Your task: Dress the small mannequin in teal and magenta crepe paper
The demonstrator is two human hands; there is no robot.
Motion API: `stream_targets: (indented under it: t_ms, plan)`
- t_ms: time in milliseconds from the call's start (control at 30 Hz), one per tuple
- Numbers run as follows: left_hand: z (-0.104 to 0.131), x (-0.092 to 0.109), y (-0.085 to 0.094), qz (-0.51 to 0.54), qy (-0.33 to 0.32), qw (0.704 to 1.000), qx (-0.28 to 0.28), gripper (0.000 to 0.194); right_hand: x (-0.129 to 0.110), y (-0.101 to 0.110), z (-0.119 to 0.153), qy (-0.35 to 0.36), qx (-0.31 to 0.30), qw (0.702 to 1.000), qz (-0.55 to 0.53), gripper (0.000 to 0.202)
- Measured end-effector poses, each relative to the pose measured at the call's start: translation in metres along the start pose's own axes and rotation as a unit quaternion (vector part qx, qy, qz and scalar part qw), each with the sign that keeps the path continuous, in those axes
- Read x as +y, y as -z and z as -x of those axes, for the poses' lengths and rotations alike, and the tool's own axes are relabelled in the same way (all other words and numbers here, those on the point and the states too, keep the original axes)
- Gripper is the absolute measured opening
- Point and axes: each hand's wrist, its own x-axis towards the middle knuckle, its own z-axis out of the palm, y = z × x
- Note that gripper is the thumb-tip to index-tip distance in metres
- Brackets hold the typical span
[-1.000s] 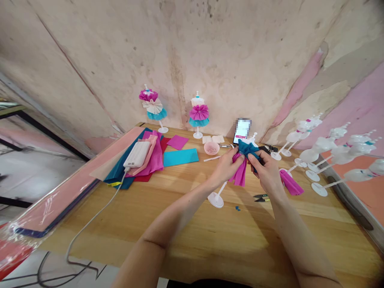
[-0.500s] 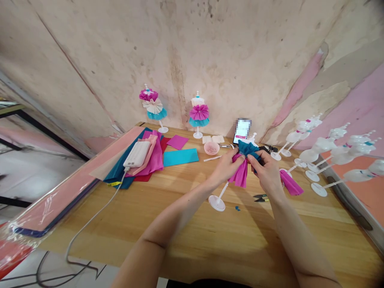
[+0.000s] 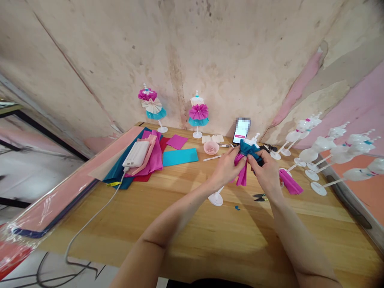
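A small white mannequin (image 3: 251, 140) leans to the right, its round base (image 3: 216, 199) tipped below my wrists. Dark teal crepe paper (image 3: 248, 149) wraps its chest, and a magenta paper skirt (image 3: 241, 176) hangs under it. My left hand (image 3: 226, 168) is closed on the dressed mannequin from the left, thumb at the waist. From the right, my right hand (image 3: 267, 170) pinches the teal paper. Fingertips behind the figure are hidden. Black-handled snips (image 3: 261, 197) and a teal scrap (image 3: 237, 208) lie below on the wooden table (image 3: 186, 240).
Two dressed mannequins (image 3: 152, 106) (image 3: 198, 114) stand by the wall. A phone (image 3: 241, 130) leans behind a pink bowl (image 3: 211, 148). Coloured paper and a power bank (image 3: 136, 154) lie left; several bare mannequins (image 3: 318, 150) and a magenta roll (image 3: 291, 182) are right.
The held mannequin has shifted slightly right and its base has moved up a little. My left hand covers more of the magenta skirt.
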Motion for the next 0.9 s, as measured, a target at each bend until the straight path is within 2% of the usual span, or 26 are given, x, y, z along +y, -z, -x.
stream_targets:
  t_ms: [200, 600, 900]
  plan:
    - [-0.001, -0.002, 0.001, -0.004, -0.003, 1.0, -0.007, 0.014, 0.001, 0.001, 0.001, -0.018, -0.028, 0.998, -0.045, 0.026]
    - [-0.004, -0.005, 0.002, 0.106, 0.094, 0.99, -0.017, 0.018, 0.0, 0.003, 0.0, -0.022, -0.041, 0.995, -0.09, 0.027]
    - [-0.006, -0.012, 0.003, 0.148, 0.104, 0.983, -0.028, 0.02, 0.002, 0.003, -0.001, -0.012, -0.06, 0.991, -0.116, 0.026]
